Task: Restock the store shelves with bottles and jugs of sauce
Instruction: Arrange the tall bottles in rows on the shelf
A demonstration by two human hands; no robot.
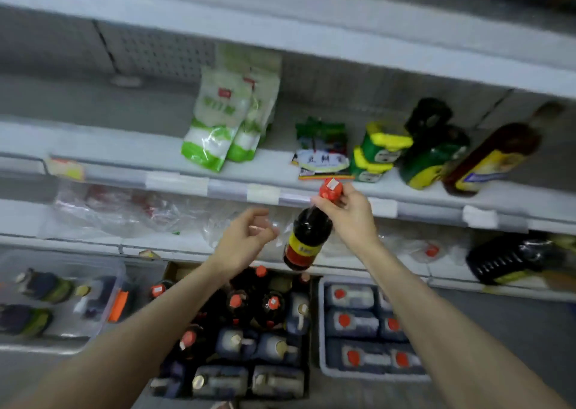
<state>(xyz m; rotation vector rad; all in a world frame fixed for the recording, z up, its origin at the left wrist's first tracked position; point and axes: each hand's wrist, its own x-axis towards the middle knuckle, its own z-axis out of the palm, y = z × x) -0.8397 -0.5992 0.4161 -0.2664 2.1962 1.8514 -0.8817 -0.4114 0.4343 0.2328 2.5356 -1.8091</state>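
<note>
A sauce bottle point(307, 237) is being gripped at the neck by the right hand point(352, 218) — likely for shelving — while the left hand point(244, 240) is being held loosely curled, empty.

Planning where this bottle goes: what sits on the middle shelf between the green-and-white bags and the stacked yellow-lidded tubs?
In the head view, a flat green packet lies between the green-and-white bags and the yellow-lidded tubs; bare shelf flanks it.

Shop aisle, price-tag shelves point(280, 147), packaged goods point(218, 122), sauce crates point(371, 374)
</note>
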